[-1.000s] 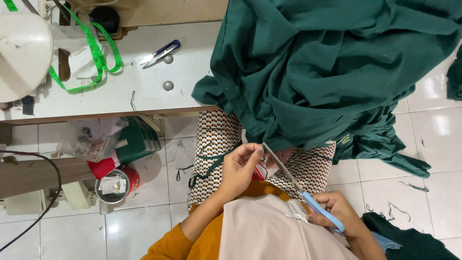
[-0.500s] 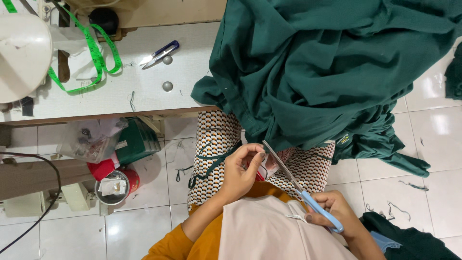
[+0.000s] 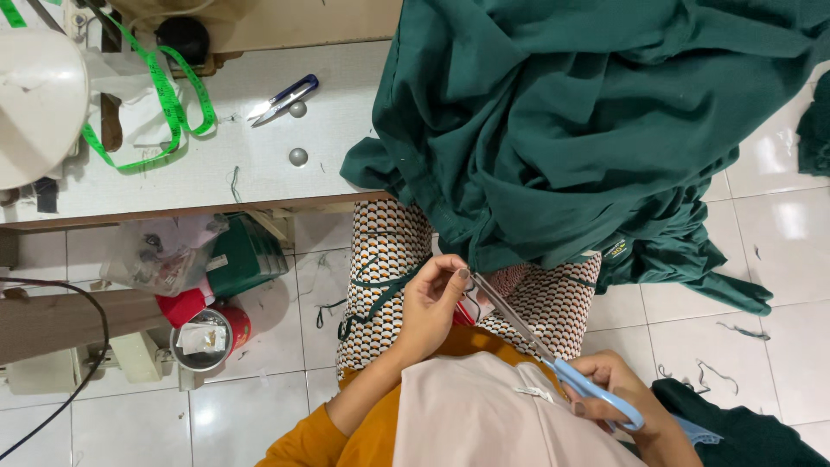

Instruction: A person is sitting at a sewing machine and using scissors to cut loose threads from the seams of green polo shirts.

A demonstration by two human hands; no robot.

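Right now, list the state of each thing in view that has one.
scissors: held in right hand, blades slightly apart, tips at the cloth edge
left hand: pinching something small at the blade tips
green cloth: bunched, draped off table onto lap
measuring tape: looped loosely
thread snips: lying unused

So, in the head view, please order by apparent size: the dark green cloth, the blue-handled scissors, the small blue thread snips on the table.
1. Dark green cloth, largest by far.
2. Blue-handled scissors, though nearer the camera.
3. Small blue thread snips.
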